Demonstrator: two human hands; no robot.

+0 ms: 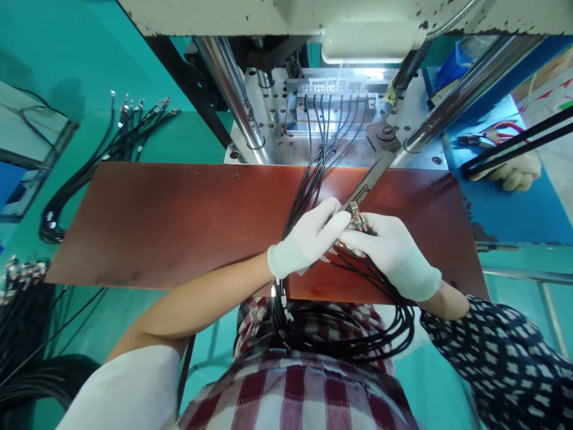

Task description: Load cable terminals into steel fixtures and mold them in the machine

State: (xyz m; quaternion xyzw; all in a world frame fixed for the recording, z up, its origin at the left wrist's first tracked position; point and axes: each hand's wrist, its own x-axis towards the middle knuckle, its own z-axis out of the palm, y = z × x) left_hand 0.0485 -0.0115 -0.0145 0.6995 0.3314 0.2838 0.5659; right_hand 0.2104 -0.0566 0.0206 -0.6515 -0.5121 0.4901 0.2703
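Note:
My left hand (pixel 308 237), in a white glove, has its thumb and fingers pinched together over the slanted metal bar (pixel 369 180); what lies between the fingertips is hidden. Close against it, my right hand (pixel 387 248), gloved too, is closed around a bunch of black cables (pixel 396 334) near their metal connectors (pixel 357 218). These cables loop down over my lap and back up beside my left wrist. Other black cables (pixel 319 164) run from under my left hand to the metal mold block (pixel 331 116), where their ends sit in a row.
A brown board (pixel 188 221) spans the front of the press. Steel columns (pixel 230 89) rise from the perforated base plate (pixel 268 113). Cable bundles (pixel 78 191) hang at left. Pliers (pixel 487 136) and a work glove (pixel 514 170) lie on the blue surface at right.

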